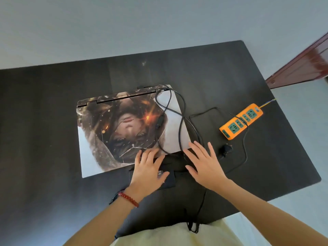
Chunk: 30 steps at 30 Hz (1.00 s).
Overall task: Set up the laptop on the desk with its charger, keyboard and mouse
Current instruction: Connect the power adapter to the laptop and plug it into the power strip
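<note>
The left hand is laid flat, fingers spread, on the black charger brick, seemingly to steady it. The right hand is held open beside it, gripping nothing. Just beyond both fingertips the closed laptop is lying (lid covered by a printed portrait skin), charger cable looped across it.

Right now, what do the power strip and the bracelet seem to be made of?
Power strip: likely moulded plastic, with a smooth orange shell and green socket faces. Bracelet on the left wrist: round, glossy red beads; whether glass, stone or plastic cannot be told.
</note>
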Each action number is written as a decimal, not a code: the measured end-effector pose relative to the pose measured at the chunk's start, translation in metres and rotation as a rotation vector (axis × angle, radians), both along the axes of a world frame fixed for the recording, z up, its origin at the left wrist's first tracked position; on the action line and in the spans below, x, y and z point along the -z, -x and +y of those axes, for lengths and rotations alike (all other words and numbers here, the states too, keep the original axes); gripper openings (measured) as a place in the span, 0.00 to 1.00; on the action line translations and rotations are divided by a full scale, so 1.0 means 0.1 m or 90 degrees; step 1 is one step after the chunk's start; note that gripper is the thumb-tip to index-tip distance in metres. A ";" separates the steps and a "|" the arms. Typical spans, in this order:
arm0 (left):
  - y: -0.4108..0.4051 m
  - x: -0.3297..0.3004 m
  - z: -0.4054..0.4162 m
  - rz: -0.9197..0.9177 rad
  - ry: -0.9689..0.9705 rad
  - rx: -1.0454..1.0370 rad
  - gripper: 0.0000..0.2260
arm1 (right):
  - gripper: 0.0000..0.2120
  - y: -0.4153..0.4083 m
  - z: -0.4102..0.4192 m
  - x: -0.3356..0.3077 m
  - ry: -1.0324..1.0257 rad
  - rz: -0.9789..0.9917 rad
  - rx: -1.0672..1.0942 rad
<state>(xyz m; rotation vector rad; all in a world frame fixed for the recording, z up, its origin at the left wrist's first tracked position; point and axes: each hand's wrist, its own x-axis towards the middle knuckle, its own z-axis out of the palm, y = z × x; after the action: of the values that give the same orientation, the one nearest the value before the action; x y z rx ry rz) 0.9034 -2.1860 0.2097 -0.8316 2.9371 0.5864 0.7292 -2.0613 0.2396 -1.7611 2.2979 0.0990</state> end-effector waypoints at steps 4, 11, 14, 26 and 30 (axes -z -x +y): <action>-0.10 0.08 0.35 -0.142 -0.001 0.059 0.40 | 0.20 0.23 0.42 -0.07 0.042 -0.051 -0.002; 0.03 0.12 0.40 -0.207 0.001 0.008 0.42 | 0.19 0.66 0.84 0.06 0.007 -0.134 0.014; 0.04 0.04 0.41 -0.203 -0.058 -0.024 0.42 | 0.23 0.77 0.74 0.15 0.001 -0.103 0.039; 0.77 -1.16 0.39 0.124 -0.150 -0.270 0.39 | 0.11 1.39 0.10 -0.70 0.376 -0.470 0.197; 1.39 -1.88 -0.01 0.241 -0.115 -0.267 0.32 | 0.11 1.80 -0.28 -1.27 0.546 -0.553 0.293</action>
<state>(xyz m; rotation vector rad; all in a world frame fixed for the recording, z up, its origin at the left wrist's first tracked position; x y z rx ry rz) 0.7639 -2.1873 0.3975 -1.4708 2.9629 1.1272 0.5492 -2.0890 0.3671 -1.0545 2.0304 -1.5725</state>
